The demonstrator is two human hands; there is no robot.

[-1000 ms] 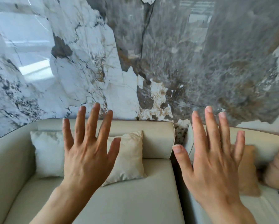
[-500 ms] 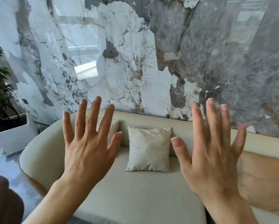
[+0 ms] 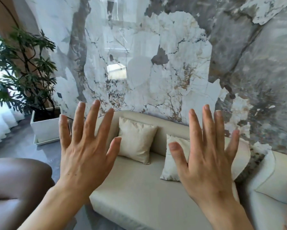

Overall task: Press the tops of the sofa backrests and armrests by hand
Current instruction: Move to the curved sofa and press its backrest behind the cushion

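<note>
We hold our left hand and right hand up, fingers spread wide, touching nothing — the cream sofa lies beyond them, its backrest behind our fingertips.

A potted plant stands beside the marble wall.

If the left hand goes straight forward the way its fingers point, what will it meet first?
Probably the curved top of the sofa backrest; the left hand is raised, open, touching nothing. Depth is unclear from one view.
</note>
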